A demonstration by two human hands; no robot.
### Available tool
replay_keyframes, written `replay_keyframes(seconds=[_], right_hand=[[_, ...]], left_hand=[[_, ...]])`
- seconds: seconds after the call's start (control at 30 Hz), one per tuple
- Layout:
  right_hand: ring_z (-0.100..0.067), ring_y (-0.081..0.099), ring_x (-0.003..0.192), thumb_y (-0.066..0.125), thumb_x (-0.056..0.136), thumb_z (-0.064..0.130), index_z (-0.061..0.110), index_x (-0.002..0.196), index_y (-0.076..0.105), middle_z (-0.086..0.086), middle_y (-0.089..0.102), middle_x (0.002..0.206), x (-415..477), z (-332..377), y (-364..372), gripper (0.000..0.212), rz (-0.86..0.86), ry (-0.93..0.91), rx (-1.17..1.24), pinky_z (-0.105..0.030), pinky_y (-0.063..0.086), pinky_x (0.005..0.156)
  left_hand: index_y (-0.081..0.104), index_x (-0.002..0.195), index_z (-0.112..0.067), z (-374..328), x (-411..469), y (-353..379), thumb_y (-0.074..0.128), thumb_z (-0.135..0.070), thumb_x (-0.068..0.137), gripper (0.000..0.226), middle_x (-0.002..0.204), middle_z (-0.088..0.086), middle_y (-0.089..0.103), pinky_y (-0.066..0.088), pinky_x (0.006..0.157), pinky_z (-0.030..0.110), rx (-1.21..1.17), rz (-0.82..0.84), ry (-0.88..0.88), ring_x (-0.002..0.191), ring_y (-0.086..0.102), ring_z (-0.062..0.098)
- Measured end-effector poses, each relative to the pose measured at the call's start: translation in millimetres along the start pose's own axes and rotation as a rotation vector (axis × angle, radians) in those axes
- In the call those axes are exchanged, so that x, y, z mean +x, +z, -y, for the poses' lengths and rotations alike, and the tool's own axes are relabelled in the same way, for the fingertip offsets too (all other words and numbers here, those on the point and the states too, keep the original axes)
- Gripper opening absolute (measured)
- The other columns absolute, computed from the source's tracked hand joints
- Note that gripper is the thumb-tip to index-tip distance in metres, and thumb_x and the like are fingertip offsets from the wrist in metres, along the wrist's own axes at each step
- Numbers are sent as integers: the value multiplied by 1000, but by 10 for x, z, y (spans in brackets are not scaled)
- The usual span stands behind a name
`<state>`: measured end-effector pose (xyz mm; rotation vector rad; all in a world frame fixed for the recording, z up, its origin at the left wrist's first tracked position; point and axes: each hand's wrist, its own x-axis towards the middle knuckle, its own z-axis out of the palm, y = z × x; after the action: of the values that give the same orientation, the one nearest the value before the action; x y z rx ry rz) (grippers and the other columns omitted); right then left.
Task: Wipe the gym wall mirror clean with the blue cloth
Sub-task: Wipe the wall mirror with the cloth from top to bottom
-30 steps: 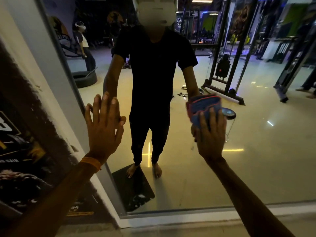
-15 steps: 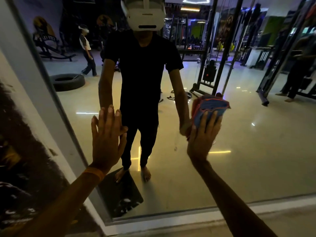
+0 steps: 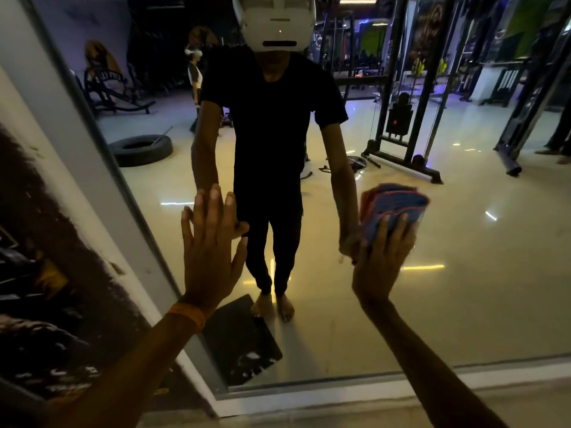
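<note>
Blue cloth (image 3: 394, 205) pinned to mirror (image 3: 469, 288) under flat right hand (image 3: 383, 261) — left hand (image 3: 210, 251) flat, empty.

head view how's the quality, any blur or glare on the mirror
Head view: dim, warm-tinted light, shadows nearly black. Head view: the blue cloth under the right hand is motion-blurred, the left hand on the mirror sharper. Head view: small light streaks glare in the glass; straight edges bow.

The mirror (image 3: 463, 288) is smooth, glossy glass. The blue cloth (image 3: 392, 205) looks soft and matt. The wall (image 3: 46, 242) beside it looks rough.
</note>
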<state>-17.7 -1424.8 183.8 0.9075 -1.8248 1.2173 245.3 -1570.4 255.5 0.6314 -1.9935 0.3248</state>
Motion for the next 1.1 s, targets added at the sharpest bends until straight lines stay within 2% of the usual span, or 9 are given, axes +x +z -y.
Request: replay_keyframes(seconds=[0.17, 0.3, 0.4, 0.53, 0.6, 0.7, 0.83, 1.0, 1.1], right_hand=[[-29, 0, 160, 62, 95, 15, 26, 166, 7, -1, -1, 174, -439, 78, 203, 90, 235, -692, -52, -55, 8, 128], [-32, 2, 158, 51, 108, 30, 23, 164, 13, -7, 8, 172, -186, -162, 131, 68, 115, -364, -49, -60, 22, 123], [-30, -5, 159, 53, 105, 19, 28, 165, 6, 0, -4, 173, -522, 193, 291, 76, 46, -137, 9, -55, 6, 128], [-29, -2, 160, 37, 109, 15, 26, 165, 2, -4, 14, 171, -1036, 446, 528, 68, 247, -790, -87, -52, 4, 129], [-28, 0, 160, 51, 103, 17, 27, 165, 3, -2, 13, 171, -738, 268, 460, 79, 196, -803, -76, -52, 8, 129], [-35, 7, 157, 49, 109, 29, 26, 165, 6, -2, 1, 173, -105, 116, 233, 71, -28, -431, -35, -56, 16, 127], [-48, 15, 154, 38, 108, 23, 6, 160, 23, -24, 22, 166, 32, 526, 297, 57, -206, -23, 68, -61, 17, 125], [-27, -4, 159, 55, 101, 17, 28, 163, 10, -2, 14, 170, -658, 681, 476, 77, 237, -798, -71, -50, -1, 129], [-32, 10, 157, 55, 103, 11, 22, 160, 19, -10, 25, 165, -287, 434, 305, 68, 141, -691, -95, -49, 10, 129]], left_hand=[[28, 158, -8, 146, -374, 238, 56, -31, 102, 67, 165, 22, 28, 19, 123, 66, 50, -7, 55, 157, 16, 38], [30, 157, -8, 204, -589, 359, 57, -32, 100, 67, 164, 21, 30, 19, 125, 64, 36, -29, 34, 157, 18, 37], [31, 156, -7, 262, -826, 444, 53, -35, 101, 66, 164, 20, 29, 15, 127, 60, 24, -13, 45, 158, 15, 35], [33, 155, -6, 385, -996, 472, 53, -32, 101, 64, 163, 23, 31, 12, 128, 57, 44, 18, 112, 154, 23, 41], [35, 155, -5, 469, -1040, 440, 53, -31, 101, 63, 163, 23, 32, 12, 128, 56, 26, 17, 137, 154, 25, 41], [38, 154, -4, 656, -1069, 400, 55, -28, 99, 62, 163, 21, 33, 12, 128, 54, 16, -11, 129, 155, 26, 38], [45, 151, -1, 730, -1057, 389, 56, -24, 99, 58, 163, 19, 35, 15, 128, 53, -6, -45, 146, 155, 27, 35], [37, 155, -2, 741, -1058, 343, 51, -28, 102, 61, 164, 20, 31, 19, 127, 56, -32, -36, 171, 154, 28, 38], [34, 156, -4, 733, -996, 277, 49, -30, 102, 62, 164, 21, 31, 18, 127, 57, -62, -64, 155, 154, 27, 41]])
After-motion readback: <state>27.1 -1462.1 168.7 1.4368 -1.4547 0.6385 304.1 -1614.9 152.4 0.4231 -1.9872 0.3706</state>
